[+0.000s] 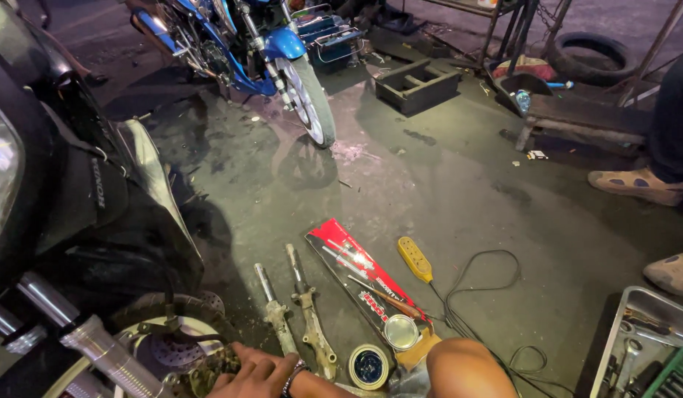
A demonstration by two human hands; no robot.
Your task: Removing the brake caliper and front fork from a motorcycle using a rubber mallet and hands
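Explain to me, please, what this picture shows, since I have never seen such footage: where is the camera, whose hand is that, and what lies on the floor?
The camera sits on a person's head and looks down, so the hand at the bottom edge is their own; which hand, I cannot tell. It rests at the front wheel of a black motorbike. On the concrete floor lie two fork legs, a red package, a yellow power strip and two round tins. A tool tray stands right. A blue motorbike is parked behind. Another person's shoes show at right.
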